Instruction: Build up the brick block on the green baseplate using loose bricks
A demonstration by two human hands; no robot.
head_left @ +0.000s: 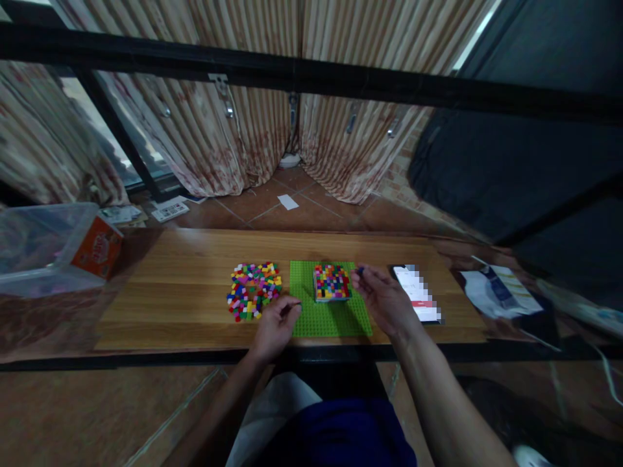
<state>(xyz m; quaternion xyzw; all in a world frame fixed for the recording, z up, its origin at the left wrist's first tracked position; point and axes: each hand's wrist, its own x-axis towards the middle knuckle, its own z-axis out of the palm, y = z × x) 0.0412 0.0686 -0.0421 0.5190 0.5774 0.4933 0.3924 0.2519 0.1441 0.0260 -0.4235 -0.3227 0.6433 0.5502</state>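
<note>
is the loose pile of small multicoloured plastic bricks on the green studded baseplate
No, the pile lies on the brown wooden tabletop, to the left of the baseplate.

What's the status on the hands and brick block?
Left hand curled by loose bricks, grip unclear. Right hand holding small dark piece beside brick block. Block on green baseplate, top unobstructed.

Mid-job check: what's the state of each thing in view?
Green studded plastic baseplate: flat, partly covered.
Multicoloured brick block: assembled, standing on baseplate.
Loose multicoloured plastic bricks: scattered.
Black-edged smartphone: face up, screen lit.
Striped beige fabric curtains: hanging.
Left hand: fingers curled, contents unclear.
Right hand: pinching small dark piece.
</note>
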